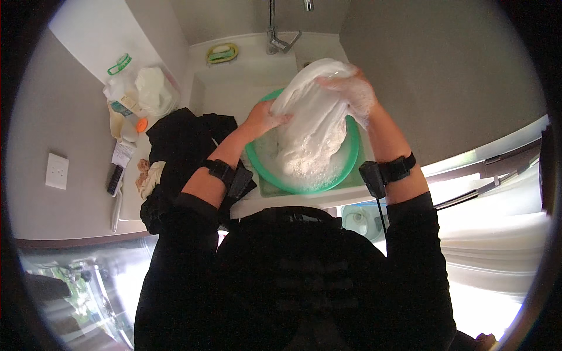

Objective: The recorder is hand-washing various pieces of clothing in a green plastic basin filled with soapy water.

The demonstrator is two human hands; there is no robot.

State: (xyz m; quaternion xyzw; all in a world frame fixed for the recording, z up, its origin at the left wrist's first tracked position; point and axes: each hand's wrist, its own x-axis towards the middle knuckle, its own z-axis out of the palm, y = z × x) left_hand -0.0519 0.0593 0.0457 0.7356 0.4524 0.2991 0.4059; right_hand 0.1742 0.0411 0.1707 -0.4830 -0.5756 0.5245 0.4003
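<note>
A wet white cloth (314, 105) hangs between my hands, its lower part in sudsy water inside a round green basin (300, 188). My left hand (265, 119) grips the cloth's left edge above the basin rim. Higher up and to the right, my right hand (356, 94), covered in foam, holds the top of the cloth near its fold. The basin stands in a white sink (219, 79), below a chrome faucet (276, 43). Some of the fingers are hidden by the cloth.
Black clothing (178, 149) is heaped on the left counter beside a small beige cloth (153, 180). Along the left wall are a scrubbing brush (115, 179), an orange cap (142, 125) and plastic containers (156, 90). A soap dish (222, 53) sits at the sink's back left. Walls stand close on both sides.
</note>
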